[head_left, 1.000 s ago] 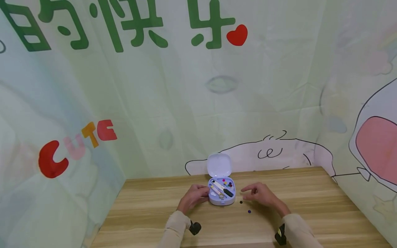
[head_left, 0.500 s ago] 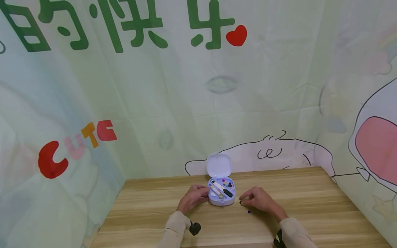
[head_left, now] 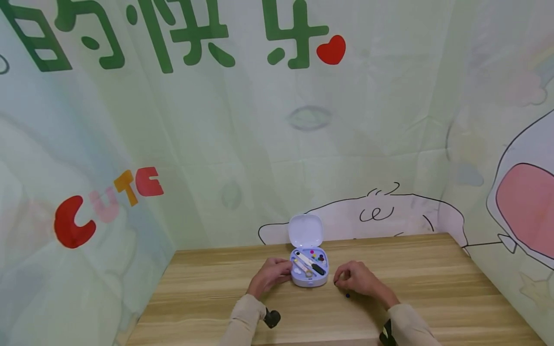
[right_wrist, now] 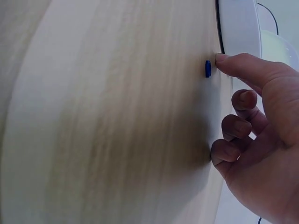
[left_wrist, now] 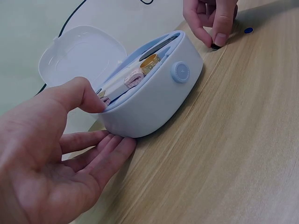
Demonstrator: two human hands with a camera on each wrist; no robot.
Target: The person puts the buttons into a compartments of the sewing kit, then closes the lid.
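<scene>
A pale lavender sewing kit box stands on the table with its white lid raised. My left hand holds its left side; in the left wrist view the thumb is at the rim and the fingers are low against the wall. Right of the box, my right hand pinches a small black button between thumb and index finger at the tabletop, its other fingers curled. In the right wrist view that button is hidden. Close by lies a dark blue button.
Inside the box are a gold thimble, a rolled pink tape measure, a black-handled tool and several small coloured pieces. The wooden table meets a printed cloth backdrop behind the box.
My right hand has come down and slightly toward me, its thumb and index finger closing on the black button beside the box. My left hand and the box have stayed put.
</scene>
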